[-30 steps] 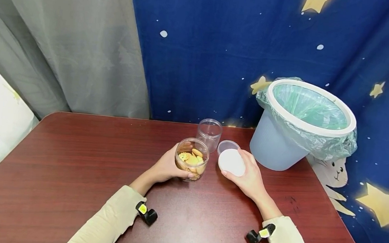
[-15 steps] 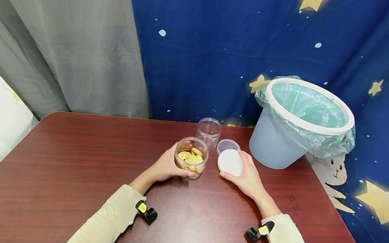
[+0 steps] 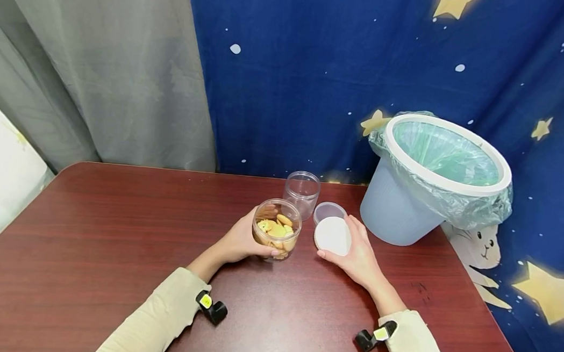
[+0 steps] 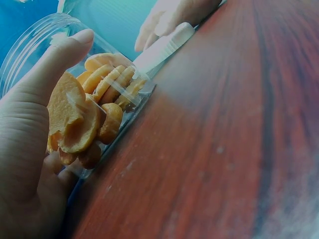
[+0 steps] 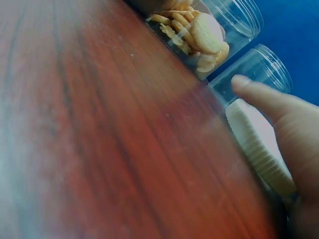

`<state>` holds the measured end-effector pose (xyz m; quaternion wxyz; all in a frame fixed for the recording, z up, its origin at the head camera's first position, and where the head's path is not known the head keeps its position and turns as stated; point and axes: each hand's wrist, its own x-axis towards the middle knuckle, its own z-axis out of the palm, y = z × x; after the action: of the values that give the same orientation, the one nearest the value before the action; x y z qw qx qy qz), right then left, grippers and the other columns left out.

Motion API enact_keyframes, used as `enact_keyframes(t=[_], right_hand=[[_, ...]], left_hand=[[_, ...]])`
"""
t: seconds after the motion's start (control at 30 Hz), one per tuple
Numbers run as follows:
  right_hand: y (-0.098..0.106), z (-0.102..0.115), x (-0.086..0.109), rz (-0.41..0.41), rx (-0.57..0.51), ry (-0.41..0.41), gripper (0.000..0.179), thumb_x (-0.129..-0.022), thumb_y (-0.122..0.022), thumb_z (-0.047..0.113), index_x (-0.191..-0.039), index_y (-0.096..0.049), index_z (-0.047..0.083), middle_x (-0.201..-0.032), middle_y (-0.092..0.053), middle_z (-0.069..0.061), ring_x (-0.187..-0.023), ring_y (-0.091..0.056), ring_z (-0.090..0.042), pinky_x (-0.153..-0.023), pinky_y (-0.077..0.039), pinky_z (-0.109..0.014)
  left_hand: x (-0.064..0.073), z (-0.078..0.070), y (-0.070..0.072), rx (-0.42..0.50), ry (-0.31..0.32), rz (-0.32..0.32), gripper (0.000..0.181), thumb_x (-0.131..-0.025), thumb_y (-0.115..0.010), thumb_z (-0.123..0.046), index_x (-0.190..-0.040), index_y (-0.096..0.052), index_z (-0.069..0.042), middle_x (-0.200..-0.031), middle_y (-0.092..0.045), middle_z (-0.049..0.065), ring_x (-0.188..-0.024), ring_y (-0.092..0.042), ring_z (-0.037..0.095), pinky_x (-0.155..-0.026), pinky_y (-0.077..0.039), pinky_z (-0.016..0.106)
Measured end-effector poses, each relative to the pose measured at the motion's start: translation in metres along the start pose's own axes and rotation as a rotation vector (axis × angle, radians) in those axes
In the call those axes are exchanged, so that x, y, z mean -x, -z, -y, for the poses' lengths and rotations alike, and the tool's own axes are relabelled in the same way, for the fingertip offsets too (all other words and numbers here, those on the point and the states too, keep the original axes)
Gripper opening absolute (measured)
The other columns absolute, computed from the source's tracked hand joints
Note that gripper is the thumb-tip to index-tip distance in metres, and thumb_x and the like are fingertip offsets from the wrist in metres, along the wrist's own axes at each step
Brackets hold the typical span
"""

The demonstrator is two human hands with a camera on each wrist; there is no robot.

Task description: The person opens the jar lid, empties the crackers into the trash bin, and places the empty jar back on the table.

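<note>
In the head view my left hand (image 3: 240,242) grips a clear, uncovered plastic jar (image 3: 299,228) partly filled with yellow-brown cookies (image 3: 277,230). The left wrist view shows the thumb across the jar's near wall and the cookies (image 4: 75,117) piled inside. To the right, my right hand (image 3: 363,258) holds a round white lid (image 3: 332,236), its thumb at the near edge and its fingers around the far right side. In the right wrist view the ribbed edge of the white lid (image 5: 259,149) lies flat, close to the tabletop.
Behind the cookie jar stands a second clear jar (image 3: 303,187). Beside it lies a translucent lid (image 3: 329,213), partly overlapped by the white one. A blue bin (image 3: 396,210) with a green plastic liner stands at the right back of the dark red table (image 3: 112,252), before curtains.
Both hands keep their grip on the jar and the white lid, nearly still. Only a slight shift of the whole head view shows.
</note>
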<state>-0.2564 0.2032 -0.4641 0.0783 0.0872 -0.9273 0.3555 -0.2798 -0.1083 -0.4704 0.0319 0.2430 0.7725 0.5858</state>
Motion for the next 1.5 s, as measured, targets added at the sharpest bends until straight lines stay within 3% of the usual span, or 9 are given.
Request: enact_keyframes(t=[0.13, 0.3, 0.43, 0.53, 0.63, 0.73, 0.97, 1.23, 1.5], right_hand=[[0.017, 0.008, 0.006, -0.064, 0.0, 0.06, 0.09, -0.079, -0.085, 0.039, -0.151, -0.042, 0.007, -0.158, -0.04, -0.017, -0.143, -0.04, -0.037, -0.114, -0.036, -0.06], [0.059, 0.029, 0.023, -0.205, -0.058, 0.285, 0.074, -0.077, -0.087, 0.014, -0.144, -0.054, 0.009, -0.149, -0.051, -0.016, -0.135, -0.052, -0.018, -0.111, -0.045, -0.026], [0.106, 0.048, 0.036, -0.397, -0.225, 0.478, 0.06, -0.071, -0.079, -0.013, -0.129, -0.063, -0.007, -0.135, -0.062, -0.017, -0.125, -0.059, -0.009, -0.103, -0.048, -0.017], [0.14, 0.062, 0.039, -0.622, -0.326, 0.505, 0.041, -0.074, -0.072, -0.017, -0.114, -0.066, -0.018, -0.121, -0.07, -0.008, -0.115, -0.064, -0.011, -0.1, -0.05, -0.019], [0.171, 0.068, 0.034, -0.83, -0.354, 0.374, 0.029, -0.081, -0.069, -0.01, -0.11, -0.068, -0.016, -0.114, -0.07, 0.005, -0.11, -0.064, -0.011, -0.1, -0.05, -0.018], [0.197, 0.061, 0.021, -0.905, -0.334, 0.133, 0.032, -0.088, -0.069, 0.0, -0.119, -0.07, -0.002, -0.116, -0.063, 0.012, -0.116, -0.06, -0.009, -0.104, -0.048, -0.02], [0.227, 0.028, -0.008, -0.685, -0.27, -0.28, 0.058, -0.099, -0.06, 0.025, -0.154, -0.042, 0.024, -0.162, -0.037, 0.003, -0.15, -0.032, -0.008, -0.126, -0.024, -0.028], [0.225, 0.014, -0.024, -0.558, -0.368, -0.401, 0.067, -0.103, -0.045, 0.028, -0.163, -0.015, 0.022, -0.171, -0.015, 0.007, -0.155, -0.018, -0.005, -0.126, -0.013, -0.022], [0.212, 0.011, -0.028, -0.599, -0.39, -0.405, 0.065, -0.103, -0.039, 0.033, -0.163, -0.015, 0.028, -0.17, -0.016, 0.011, -0.153, -0.018, -0.003, -0.123, -0.014, -0.018]], left_hand=[[-0.002, 0.0, -0.003, 0.007, -0.003, 0.004, 0.106, -0.064, -0.096, -0.017, -0.152, -0.037, -0.013, -0.142, -0.058, 0.003, -0.131, -0.054, 0.021, -0.11, -0.039, 0.021], [-0.001, -0.001, -0.005, 0.005, 0.003, -0.005, 0.104, -0.064, -0.097, -0.019, -0.15, -0.039, -0.018, -0.141, -0.059, 0.003, -0.131, -0.055, 0.021, -0.112, -0.04, 0.026], [-0.001, 0.0, -0.005, 0.003, -0.001, -0.004, 0.104, -0.064, -0.097, -0.02, -0.151, -0.038, -0.019, -0.14, -0.059, 0.004, -0.13, -0.055, 0.022, -0.112, -0.04, 0.03], [-0.002, 0.002, -0.006, 0.015, -0.008, 0.0, 0.105, -0.065, -0.097, -0.02, -0.152, -0.038, -0.019, -0.141, -0.058, 0.004, -0.131, -0.055, 0.022, -0.111, -0.04, 0.027], [0.0, 0.003, -0.006, 0.025, -0.009, -0.008, 0.104, -0.065, -0.097, -0.019, -0.151, -0.039, -0.017, -0.142, -0.058, 0.005, -0.132, -0.054, 0.024, -0.11, -0.04, 0.022], [0.004, 0.001, -0.005, 0.028, 0.009, -0.033, 0.105, -0.063, -0.097, -0.018, -0.151, -0.039, -0.016, -0.144, -0.057, 0.007, -0.134, -0.053, 0.024, -0.11, -0.04, 0.023], [0.006, -0.01, -0.007, -0.009, 0.038, -0.096, 0.108, -0.061, -0.099, -0.025, -0.15, -0.039, -0.018, -0.145, -0.057, 0.007, -0.135, -0.053, 0.023, -0.115, -0.039, 0.046], [-0.004, -0.037, -0.01, -0.093, -0.002, -0.119, 0.109, -0.057, -0.1, -0.034, -0.148, -0.042, -0.023, -0.138, -0.061, 0.003, -0.128, -0.058, 0.02, -0.112, -0.043, 0.047], [-0.043, -0.107, -0.003, -0.17, -0.049, -0.155, 0.107, -0.055, -0.1, -0.033, -0.146, -0.046, -0.017, -0.136, -0.063, 0.004, -0.123, -0.06, 0.018, -0.108, -0.046, 0.041]])
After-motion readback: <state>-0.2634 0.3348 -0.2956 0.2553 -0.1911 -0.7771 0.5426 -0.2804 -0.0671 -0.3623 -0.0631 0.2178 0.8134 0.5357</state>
